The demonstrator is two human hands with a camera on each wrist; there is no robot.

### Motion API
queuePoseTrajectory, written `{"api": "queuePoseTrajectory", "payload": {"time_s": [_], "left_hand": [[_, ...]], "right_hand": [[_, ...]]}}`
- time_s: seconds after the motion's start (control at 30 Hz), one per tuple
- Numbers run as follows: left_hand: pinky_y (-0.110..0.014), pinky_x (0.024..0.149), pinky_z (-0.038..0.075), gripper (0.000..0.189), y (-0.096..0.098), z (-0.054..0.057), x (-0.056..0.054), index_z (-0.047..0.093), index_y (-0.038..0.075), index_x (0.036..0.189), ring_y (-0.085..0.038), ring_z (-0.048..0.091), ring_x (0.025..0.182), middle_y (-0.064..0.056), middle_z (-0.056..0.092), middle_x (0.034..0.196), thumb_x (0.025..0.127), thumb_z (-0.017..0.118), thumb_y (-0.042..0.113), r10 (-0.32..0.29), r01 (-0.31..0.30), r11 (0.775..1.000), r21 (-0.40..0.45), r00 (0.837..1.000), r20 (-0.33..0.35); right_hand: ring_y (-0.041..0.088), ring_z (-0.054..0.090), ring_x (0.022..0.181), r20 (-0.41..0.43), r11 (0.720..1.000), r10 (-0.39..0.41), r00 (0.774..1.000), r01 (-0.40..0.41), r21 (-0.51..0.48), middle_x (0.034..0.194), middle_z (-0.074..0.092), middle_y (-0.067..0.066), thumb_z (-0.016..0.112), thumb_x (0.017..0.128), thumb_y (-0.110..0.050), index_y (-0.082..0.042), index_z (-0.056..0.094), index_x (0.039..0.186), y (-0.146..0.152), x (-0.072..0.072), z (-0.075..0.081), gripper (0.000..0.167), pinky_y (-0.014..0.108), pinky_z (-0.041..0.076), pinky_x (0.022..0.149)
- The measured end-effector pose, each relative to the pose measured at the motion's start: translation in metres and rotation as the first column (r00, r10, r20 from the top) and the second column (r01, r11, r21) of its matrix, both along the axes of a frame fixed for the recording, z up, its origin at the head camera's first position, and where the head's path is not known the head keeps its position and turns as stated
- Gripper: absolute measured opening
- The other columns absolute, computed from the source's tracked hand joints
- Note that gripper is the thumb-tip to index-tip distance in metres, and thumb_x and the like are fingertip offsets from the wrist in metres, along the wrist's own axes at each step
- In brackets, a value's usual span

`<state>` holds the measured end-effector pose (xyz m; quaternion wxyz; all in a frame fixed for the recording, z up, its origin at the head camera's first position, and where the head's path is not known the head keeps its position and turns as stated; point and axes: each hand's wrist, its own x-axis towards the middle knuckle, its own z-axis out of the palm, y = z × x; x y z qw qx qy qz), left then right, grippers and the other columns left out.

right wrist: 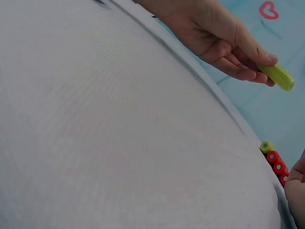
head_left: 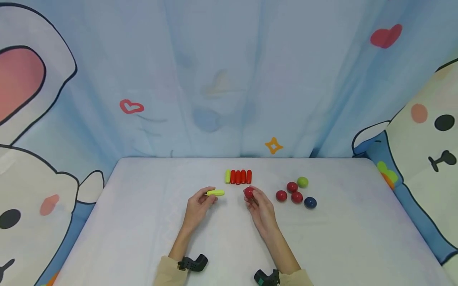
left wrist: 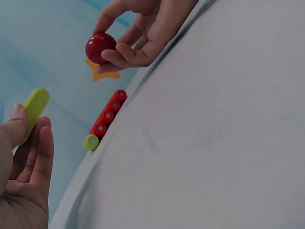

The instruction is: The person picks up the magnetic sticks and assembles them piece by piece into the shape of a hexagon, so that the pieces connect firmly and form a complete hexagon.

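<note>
My left hand (head_left: 196, 206) pinches a short yellow-green rod (head_left: 216, 192) between thumb and fingers, above the table. In the left wrist view the rod (left wrist: 36, 107) slants upward past the thumb tip. A glossy red ball (head_left: 248, 193) is held at the fingertips of my right hand (head_left: 264, 216), to the right of the rod and apart from it. In the left wrist view the thumb and fingers are bent around this red ball (left wrist: 100, 48). The right wrist view shows only an edge of the right hand (right wrist: 297, 188), with its ball out of sight.
Beyond the hands lies a row of several red rods (head_left: 241, 177) with one yellow-green rod (head_left: 227, 176) at its left end. Right of the right hand are three loose red balls (head_left: 296, 197), a green ball (head_left: 302, 182) and a dark blue ball (head_left: 310, 203) on the white-covered table (head_left: 136, 222).
</note>
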<state>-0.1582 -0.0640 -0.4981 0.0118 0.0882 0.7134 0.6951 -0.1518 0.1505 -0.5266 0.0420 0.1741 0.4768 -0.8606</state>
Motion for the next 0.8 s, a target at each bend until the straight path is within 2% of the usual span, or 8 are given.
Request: {"api": "queuePoseTrajectory", "payload": {"time_s": [0.13,0.27,0.5,0.67,0.8], "left_hand": [[-0.017,0.079,0.055,0.032,0.001,-0.014,-0.005,0.06,-0.007,0.122,-0.007,0.069,0.085,-0.03,0.068,0.098,0.092,0.062,0.004,-0.012,0.011,0.999,0.033,1.0,0.016],[-0.017,0.08,0.055,0.035,0.003,-0.026,-0.009,0.06,-0.004,0.125,-0.001,0.068,0.085,-0.028,0.069,0.102,0.093,0.063,0.012,-0.033,0.034,0.999,-0.009,0.999,0.038],[-0.018,0.08,0.055,0.034,0.009,-0.03,-0.007,0.066,0.008,0.121,-0.012,0.071,0.087,-0.015,0.074,0.096,0.092,0.067,0.025,-0.039,0.044,0.993,-0.112,0.998,0.048],[-0.016,0.079,0.053,0.035,0.014,-0.028,-0.004,0.065,0.01,0.122,-0.017,0.071,0.088,-0.011,0.075,0.094,0.092,0.066,0.029,-0.065,0.071,0.982,-0.172,0.997,0.042],[-0.014,0.078,0.053,0.037,0.015,-0.028,-0.002,0.065,0.009,0.122,-0.019,0.071,0.088,-0.012,0.074,0.094,0.092,0.066,0.03,-0.063,0.068,0.981,-0.181,0.997,0.035]], "right_hand": [[0.017,0.057,0.109,-0.002,0.998,0.005,1.0,-0.005,0.062,0.126,0.054,0.004,0.063,0.093,-0.038,-0.01,0.046,0.137,0.0,0.0,0.0,0.054,0.018,0.052,0.088],[0.017,0.06,0.106,0.01,0.993,0.008,1.0,-0.009,0.121,0.125,0.055,0.004,0.066,0.09,-0.042,-0.01,0.047,0.134,-0.001,0.0,0.0,0.058,0.019,0.054,0.088],[0.015,0.063,0.102,0.022,0.986,0.051,0.998,-0.054,0.159,0.124,0.056,0.006,0.069,0.086,-0.044,-0.01,0.048,0.13,-0.003,0.0,0.002,0.059,0.02,0.054,0.088],[0.013,0.065,0.097,0.011,0.976,0.113,0.994,-0.113,0.186,0.12,0.058,0.006,0.069,0.087,-0.042,-0.009,0.049,0.129,-0.004,0.003,0.001,0.057,0.021,0.055,0.086],[0.012,0.066,0.095,-0.008,0.978,0.13,0.991,-0.127,0.167,0.117,0.059,0.006,0.069,0.089,-0.039,-0.008,0.049,0.128,-0.005,0.006,0.002,0.054,0.021,0.055,0.087]]}}
